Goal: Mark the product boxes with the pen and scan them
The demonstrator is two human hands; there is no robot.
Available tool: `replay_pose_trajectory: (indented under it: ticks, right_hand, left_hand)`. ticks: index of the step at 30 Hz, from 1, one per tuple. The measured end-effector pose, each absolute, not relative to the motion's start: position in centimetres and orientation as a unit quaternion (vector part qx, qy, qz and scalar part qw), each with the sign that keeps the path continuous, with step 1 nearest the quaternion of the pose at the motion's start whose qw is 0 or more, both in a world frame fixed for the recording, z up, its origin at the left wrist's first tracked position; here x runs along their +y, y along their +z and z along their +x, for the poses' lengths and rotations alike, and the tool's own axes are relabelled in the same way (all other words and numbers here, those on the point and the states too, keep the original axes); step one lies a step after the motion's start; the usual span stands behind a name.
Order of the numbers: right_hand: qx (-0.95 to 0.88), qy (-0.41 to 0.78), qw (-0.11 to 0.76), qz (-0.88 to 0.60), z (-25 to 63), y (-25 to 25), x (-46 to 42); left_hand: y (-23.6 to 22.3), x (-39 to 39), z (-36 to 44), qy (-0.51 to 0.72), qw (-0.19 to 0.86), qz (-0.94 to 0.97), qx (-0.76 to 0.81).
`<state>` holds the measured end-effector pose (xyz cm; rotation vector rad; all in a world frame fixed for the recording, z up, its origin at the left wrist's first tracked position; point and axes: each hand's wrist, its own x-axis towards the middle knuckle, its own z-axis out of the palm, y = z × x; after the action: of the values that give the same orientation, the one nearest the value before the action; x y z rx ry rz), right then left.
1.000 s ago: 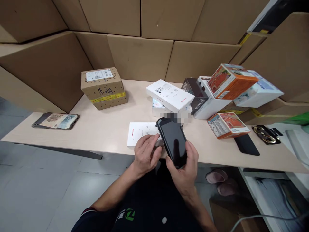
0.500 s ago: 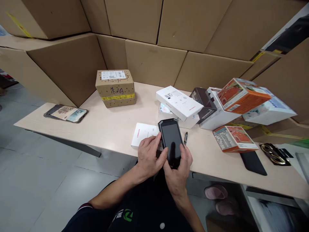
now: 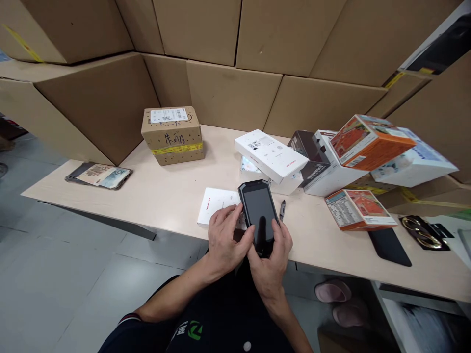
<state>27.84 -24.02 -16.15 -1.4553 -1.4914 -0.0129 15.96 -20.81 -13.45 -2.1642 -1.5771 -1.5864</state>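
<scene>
The right hand (image 3: 270, 260) was closed around the lower end of the phone (image 3: 257, 206), thumb on one edge and fingers on the other. The left hand (image 3: 226, 240) had its fingers bent and its fingertips at the phone's left edge; I could not tell whether it pinched or only touched. The phone was at the centre of the frame, tilted, with the dark screen up. For good handling, in my judgement, the right hand needed to carry the weight, while the left hand needed to press lightly, so that the phone did not turn in the grip. Just beyond, at the centre, the small white box (image 3: 215, 203) and the pen (image 3: 282, 210) lay on the table (image 3: 165, 206); it was wise to keep the wrists clear of both.
</scene>
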Motion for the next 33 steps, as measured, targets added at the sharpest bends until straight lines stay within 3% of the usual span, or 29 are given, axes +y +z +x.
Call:
replay_pose_trajectory:
  ticks: [26,33]
  right_hand:
    - [-0.635,-0.017,0.501,-0.588,28.1,-16.3,-23.8]
    - [-0.634,-0.025,0.512,-0.580,28.0,-16.1,-23.6]
  left_hand:
    - [-13.3,-21.1,15.8,-0.523,-0.030,-0.683,-0.509]
    - [-12.1,-20.8,13.8,-0.515,-0.106,-0.693,-0.493]
